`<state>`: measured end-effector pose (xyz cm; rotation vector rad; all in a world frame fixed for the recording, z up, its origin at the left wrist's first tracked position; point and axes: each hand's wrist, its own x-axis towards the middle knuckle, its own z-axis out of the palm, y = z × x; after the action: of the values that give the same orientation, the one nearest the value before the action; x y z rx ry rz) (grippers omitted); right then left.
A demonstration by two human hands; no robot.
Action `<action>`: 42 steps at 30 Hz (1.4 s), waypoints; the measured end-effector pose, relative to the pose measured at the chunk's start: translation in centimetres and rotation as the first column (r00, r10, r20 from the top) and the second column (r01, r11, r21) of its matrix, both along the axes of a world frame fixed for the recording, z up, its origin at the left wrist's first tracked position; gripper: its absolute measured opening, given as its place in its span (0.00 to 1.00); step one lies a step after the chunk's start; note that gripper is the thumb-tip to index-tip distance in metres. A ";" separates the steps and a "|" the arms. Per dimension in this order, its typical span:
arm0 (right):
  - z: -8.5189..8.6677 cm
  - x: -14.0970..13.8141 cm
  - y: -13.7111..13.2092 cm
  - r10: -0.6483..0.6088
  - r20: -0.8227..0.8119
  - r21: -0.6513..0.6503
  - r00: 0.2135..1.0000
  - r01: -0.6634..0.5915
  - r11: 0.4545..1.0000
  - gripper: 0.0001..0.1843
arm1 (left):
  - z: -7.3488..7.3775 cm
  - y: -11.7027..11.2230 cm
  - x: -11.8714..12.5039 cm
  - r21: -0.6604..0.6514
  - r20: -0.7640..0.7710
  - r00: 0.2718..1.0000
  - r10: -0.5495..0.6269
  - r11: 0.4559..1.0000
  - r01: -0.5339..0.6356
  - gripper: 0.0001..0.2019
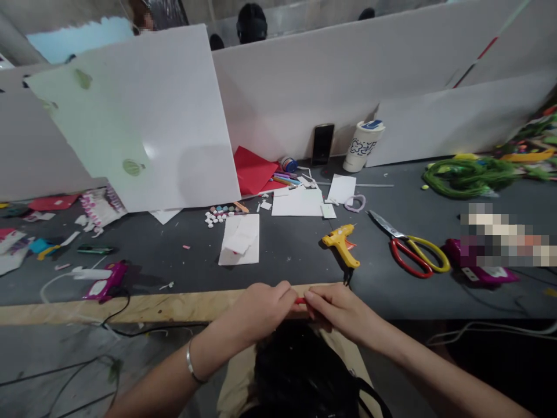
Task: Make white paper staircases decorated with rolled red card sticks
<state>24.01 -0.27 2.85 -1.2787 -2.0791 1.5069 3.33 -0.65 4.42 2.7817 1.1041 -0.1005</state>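
Note:
At the table's front edge, my left hand (268, 305) and my right hand (336, 306) are close together, fingers pinched on a small red piece (300, 301). Only a short stretch of it shows between them; the rest is covered by my fingers, so its kind is unclear. Just beyond my right hand lies a yellow hot glue gun (342, 242). Large scissors (413, 249) with one red and one yellow handle rest farther right. White card pieces (251, 223) lie stacked beyond my left hand. A black bag (300, 371) sits on my lap.
White boards (296, 98) stand along the back. Before them are a cup (362, 148), a phone (322, 144) and red paper (255, 171). Green cords (465, 177) lie right. Magenta power strips (107, 280) stand on both sides, with cables hanging at the front edge.

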 end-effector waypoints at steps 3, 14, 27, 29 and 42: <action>-0.2 -0.6 0.5 -0.009 0.074 0.013 0.997 0.008 1.000 0.23 | -0.2 0.2 -0.3 -0.029 -0.020 0.999 0.047 0.998 -0.048 0.11; -1.2 -0.3 2.2 -0.004 -0.035 -0.124 0.999 -0.001 0.992 0.25 | -1.4 2.1 -0.3 -0.097 0.011 1.000 0.009 0.995 -0.008 0.10; -1.8 -0.3 2.9 0.073 0.084 0.246 0.994 -0.092 0.965 0.23 | -1.8 2.3 -0.4 -0.215 0.098 0.990 0.098 0.974 -0.075 0.08; -1.9 -0.6 3.1 -0.001 -0.025 -0.147 1.000 -0.002 0.989 0.25 | -1.8 2.1 -0.4 -0.089 0.039 0.999 0.030 0.996 -0.026 0.09; -2.9 0.3 3.7 -0.354 -0.285 -0.419 0.891 0.216 0.882 0.33 | -3.4 3.2 0.6 -0.634 0.474 0.639 0.605 0.738 -0.229 0.15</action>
<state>24.32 3.48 -0.05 -1.2537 -1.3445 1.8849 3.94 2.52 1.00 1.7405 1.2526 0.5284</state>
